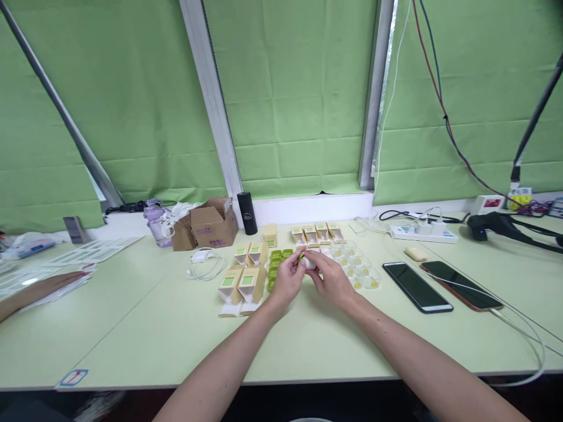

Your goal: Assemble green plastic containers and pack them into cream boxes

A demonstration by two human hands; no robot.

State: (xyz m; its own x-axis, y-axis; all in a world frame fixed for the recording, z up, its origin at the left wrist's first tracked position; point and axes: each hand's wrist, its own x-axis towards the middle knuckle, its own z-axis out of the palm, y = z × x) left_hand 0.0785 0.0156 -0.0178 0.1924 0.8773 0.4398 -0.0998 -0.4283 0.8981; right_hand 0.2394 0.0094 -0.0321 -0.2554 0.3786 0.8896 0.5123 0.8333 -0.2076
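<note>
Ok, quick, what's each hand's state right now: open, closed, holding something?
Left hand: closed, holding a small white item, partly hidden by fingers.
Right hand: closed, on that same item.

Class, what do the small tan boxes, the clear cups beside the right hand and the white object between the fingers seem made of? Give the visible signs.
Small tan boxes: probably thin matt card; folded edges and flat flaps suggest it.
Clear cups: likely shiny plastic, since they are see-through; glass is possible.
White object: smooth and pale, maybe plastic, but too covered to be sure.
</note>
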